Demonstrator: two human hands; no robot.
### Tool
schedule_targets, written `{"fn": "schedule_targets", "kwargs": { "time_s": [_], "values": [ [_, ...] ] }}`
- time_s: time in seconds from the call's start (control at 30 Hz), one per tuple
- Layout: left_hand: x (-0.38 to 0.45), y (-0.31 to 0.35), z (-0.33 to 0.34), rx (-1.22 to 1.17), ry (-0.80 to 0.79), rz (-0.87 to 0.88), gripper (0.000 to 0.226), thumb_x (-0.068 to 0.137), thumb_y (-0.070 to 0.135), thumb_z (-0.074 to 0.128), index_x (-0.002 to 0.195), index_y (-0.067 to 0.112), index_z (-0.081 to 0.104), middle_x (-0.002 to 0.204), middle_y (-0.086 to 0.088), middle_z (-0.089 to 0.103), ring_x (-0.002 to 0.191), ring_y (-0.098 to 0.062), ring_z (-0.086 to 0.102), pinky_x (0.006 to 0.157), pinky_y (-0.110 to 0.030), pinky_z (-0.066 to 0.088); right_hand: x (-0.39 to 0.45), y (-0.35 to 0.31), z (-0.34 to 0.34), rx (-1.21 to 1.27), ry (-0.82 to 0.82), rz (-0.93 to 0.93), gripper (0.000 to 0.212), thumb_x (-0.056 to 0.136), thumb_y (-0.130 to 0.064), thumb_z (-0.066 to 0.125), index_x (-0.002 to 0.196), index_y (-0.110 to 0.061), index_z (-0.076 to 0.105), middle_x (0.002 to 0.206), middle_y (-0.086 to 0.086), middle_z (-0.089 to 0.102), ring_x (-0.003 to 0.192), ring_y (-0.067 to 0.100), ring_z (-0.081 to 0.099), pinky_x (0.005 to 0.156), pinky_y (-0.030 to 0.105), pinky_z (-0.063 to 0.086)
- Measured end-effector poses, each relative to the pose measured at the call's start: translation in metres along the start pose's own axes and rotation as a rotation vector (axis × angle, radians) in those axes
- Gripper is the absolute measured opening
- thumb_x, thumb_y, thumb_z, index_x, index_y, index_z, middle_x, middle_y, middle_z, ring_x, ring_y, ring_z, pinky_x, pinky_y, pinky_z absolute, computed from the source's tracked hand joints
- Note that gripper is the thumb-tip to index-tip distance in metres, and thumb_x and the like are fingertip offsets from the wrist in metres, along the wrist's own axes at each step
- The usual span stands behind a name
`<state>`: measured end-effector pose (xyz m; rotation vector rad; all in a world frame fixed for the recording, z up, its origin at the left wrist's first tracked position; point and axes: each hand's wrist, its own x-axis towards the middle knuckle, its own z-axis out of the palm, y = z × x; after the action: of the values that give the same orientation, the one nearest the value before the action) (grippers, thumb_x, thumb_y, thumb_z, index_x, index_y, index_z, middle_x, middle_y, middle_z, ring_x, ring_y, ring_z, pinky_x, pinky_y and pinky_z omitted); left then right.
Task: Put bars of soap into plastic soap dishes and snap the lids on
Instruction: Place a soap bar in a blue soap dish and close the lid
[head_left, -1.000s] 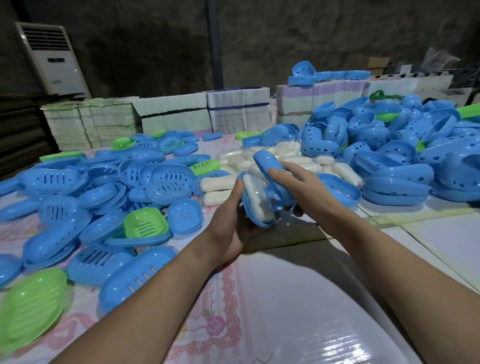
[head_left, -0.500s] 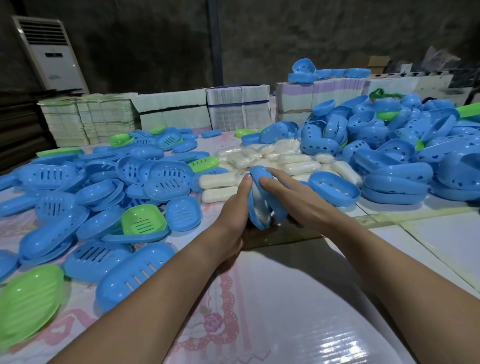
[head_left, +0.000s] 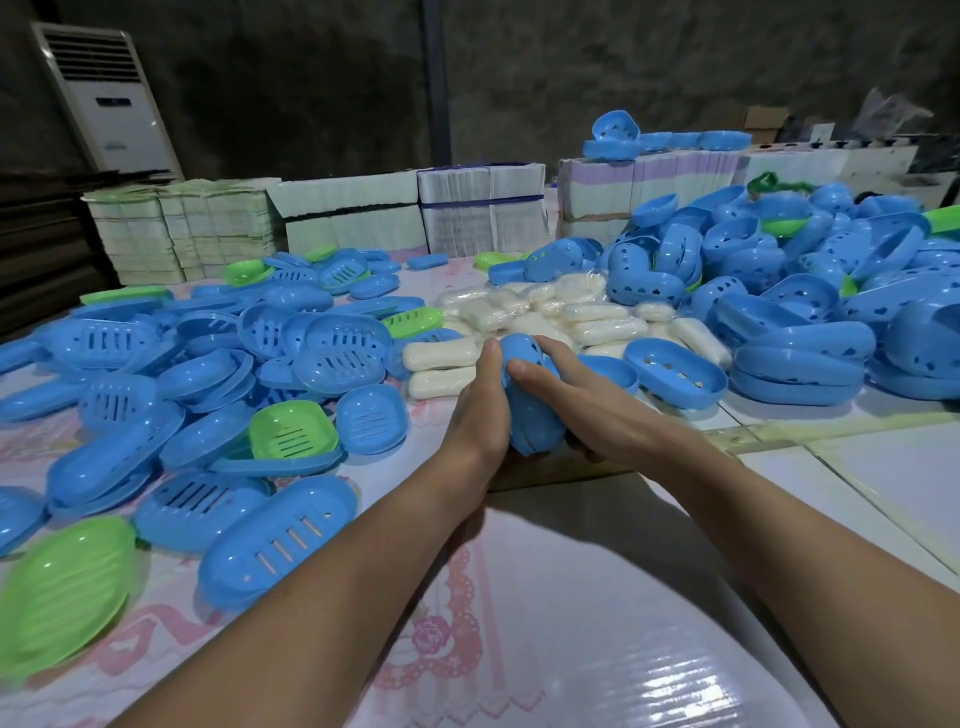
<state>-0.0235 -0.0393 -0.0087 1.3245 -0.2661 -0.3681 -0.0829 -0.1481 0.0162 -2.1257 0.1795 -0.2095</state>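
Glossy tabletop (head_left: 597, 649); left hand (head_left: 480, 410), right hand (head_left: 566, 400) clasp smooth oval blue dish (head_left: 530, 410).

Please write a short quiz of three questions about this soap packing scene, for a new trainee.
1. True or false: both hands hold one blue soap dish.
2. What lies on the table just behind the left hand and the right hand? A) wrapped soap bars B) scissors C) bottles
3. Which colour besides blue do the loose dishes have?

Key
1. True; the two halves are pressed together.
2. A, the soap bars.
3. Green, like the green dish.
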Motion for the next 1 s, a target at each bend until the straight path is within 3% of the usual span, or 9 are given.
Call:
{"fn": "schedule_targets", "kwargs": {
  "time_s": [0.03, 0.1, 0.2, 0.27, 0.37, 0.47, 0.7, 0.83, 1.0],
  "values": [
    [0.001, 0.000, 0.000, -0.019, 0.003, -0.008, 0.050, 0.101, 0.061, 0.034, 0.099, 0.028, 0.072, 0.107, -0.009, 0.075, 0.101, -0.025, 0.072, 0.095, -0.048, 0.057, -0.001, 0.000, 0.001, 0.014, 0.009, -0.002, 0.074, 0.081, -0.078, 0.044, 0.145, -0.045, 0.027, 0.099, -0.012, 0.059, 0.056, -0.011, 0.054, 0.042, 0.004, 0.033],
    [0.003, -0.001, -0.001, -0.054, 0.010, -0.010, 0.052, 0.100, 0.061, 0.036, 0.093, 0.028, 0.076, 0.104, -0.008, 0.077, 0.099, -0.024, 0.074, 0.090, -0.044, 0.059, -0.002, -0.001, 0.005, 0.052, 0.023, -0.004, 0.066, 0.086, -0.071, 0.045, 0.144, -0.042, 0.031, 0.104, -0.010, 0.061, 0.069, -0.009, 0.058, 0.050, 0.006, 0.038],
    [0.007, -0.003, -0.002, -0.106, -0.007, -0.016, 0.056, 0.101, 0.061, 0.035, 0.084, 0.031, 0.078, 0.090, -0.002, 0.079, 0.088, -0.017, 0.076, 0.073, -0.033, 0.060, -0.001, -0.001, 0.011, 0.099, 0.053, -0.014, 0.065, 0.087, -0.069, 0.048, 0.143, -0.038, 0.034, 0.121, -0.002, 0.062, 0.100, 0.010, 0.063, 0.084, 0.027, 0.053],
    [0.008, -0.003, -0.002, -0.105, -0.004, -0.019, 0.055, 0.102, 0.061, 0.033, 0.089, 0.030, 0.076, 0.088, 0.001, 0.079, 0.086, -0.014, 0.076, 0.069, -0.031, 0.059, -0.001, 0.000, 0.014, 0.095, 0.074, -0.030, 0.069, 0.085, -0.071, 0.047, 0.144, -0.037, 0.033, 0.122, 0.001, 0.062, 0.106, 0.017, 0.063, 0.097, 0.040, 0.050],
    [0.008, -0.004, -0.002, -0.089, 0.000, -0.019, 0.052, 0.104, 0.057, 0.030, 0.095, 0.028, 0.073, 0.086, 0.001, 0.079, 0.084, -0.013, 0.075, 0.066, -0.028, 0.058, -0.003, -0.002, 0.019, 0.088, 0.093, -0.033, 0.084, 0.069, -0.081, 0.042, 0.143, -0.042, 0.030, 0.122, 0.000, 0.061, 0.105, 0.016, 0.062, 0.098, 0.038, 0.049],
    [0.009, -0.004, -0.004, -0.087, -0.036, -0.026, 0.052, 0.106, 0.054, 0.030, 0.091, 0.027, 0.071, 0.075, 0.006, 0.078, 0.070, -0.006, 0.075, 0.055, -0.021, 0.056, -0.002, -0.002, 0.024, 0.179, 0.112, -0.046, 0.077, 0.059, -0.082, 0.043, 0.128, -0.049, 0.036, 0.116, -0.004, 0.064, 0.101, 0.009, 0.064, 0.096, 0.033, 0.050],
    [0.008, 0.000, -0.001, -0.005, -0.042, -0.018, 0.051, 0.106, 0.055, 0.025, 0.094, 0.027, 0.066, 0.068, 0.006, 0.076, 0.062, -0.003, 0.072, 0.049, -0.018, 0.053, 0.002, 0.003, 0.020, 0.240, 0.094, -0.066, 0.074, 0.060, -0.081, 0.048, 0.127, -0.050, 0.035, 0.115, -0.006, 0.064, 0.101, 0.010, 0.066, 0.097, 0.040, 0.051],
    [0.004, 0.001, -0.002, -0.012, 0.011, 0.000, 0.048, 0.107, 0.052, 0.027, 0.101, 0.026, 0.067, 0.093, -0.003, 0.074, 0.072, -0.006, 0.074, 0.054, -0.020, 0.055, 0.001, 0.004, 0.025, 0.290, 0.062, -0.107, 0.072, 0.062, -0.078, 0.051, 0.126, -0.049, 0.035, 0.114, -0.010, 0.064, 0.102, 0.008, 0.066, 0.097, 0.039, 0.052],
    [-0.010, 0.002, -0.003, 0.060, -0.006, 0.023, 0.062, 0.105, 0.058, 0.026, 0.135, 0.014, 0.057, 0.123, -0.017, 0.068, 0.109, -0.027, 0.069, 0.093, -0.044, 0.057, 0.000, 0.005, 0.013, 0.291, 0.053, -0.176, 0.054, 0.075, -0.060, 0.060, 0.122, -0.037, 0.048, 0.100, 0.001, 0.073, 0.090, 0.014, 0.071, 0.084, 0.039, 0.057]
  ]
}}
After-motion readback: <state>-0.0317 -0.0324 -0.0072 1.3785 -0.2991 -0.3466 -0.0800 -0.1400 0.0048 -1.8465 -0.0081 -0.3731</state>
